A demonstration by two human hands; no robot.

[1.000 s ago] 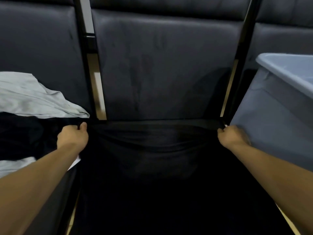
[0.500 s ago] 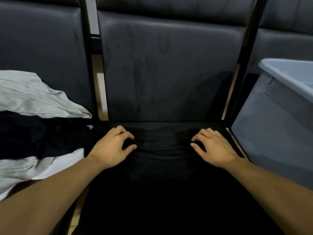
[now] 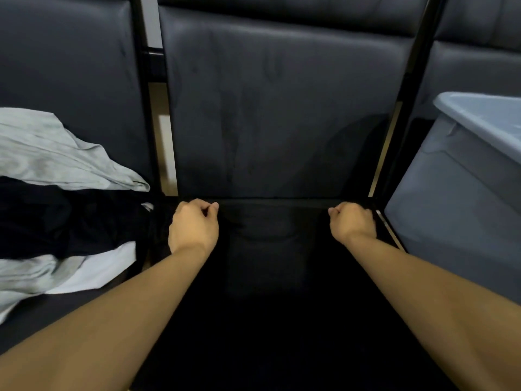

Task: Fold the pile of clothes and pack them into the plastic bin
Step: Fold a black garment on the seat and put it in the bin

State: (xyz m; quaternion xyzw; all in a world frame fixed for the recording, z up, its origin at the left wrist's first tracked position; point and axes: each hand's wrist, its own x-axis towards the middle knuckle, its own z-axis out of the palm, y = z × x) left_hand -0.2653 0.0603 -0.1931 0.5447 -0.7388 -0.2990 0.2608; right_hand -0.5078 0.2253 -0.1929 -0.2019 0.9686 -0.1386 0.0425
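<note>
Left hand: fingers curled tight, grip pinching the far edge of a black garment towards its left end.
Right hand: fingers curled tight, grip pinching the same far edge towards its right end.
Black garment: spread flat on the middle seat, far edge drawn straight between the two hands, near the seat back.
Pile of clothes: on the seat to the left, pale grey, black and white pieces heaped together.
Plastic bin: grey-blue, on the right, just beside the right hand; its inside is hidden.
</note>
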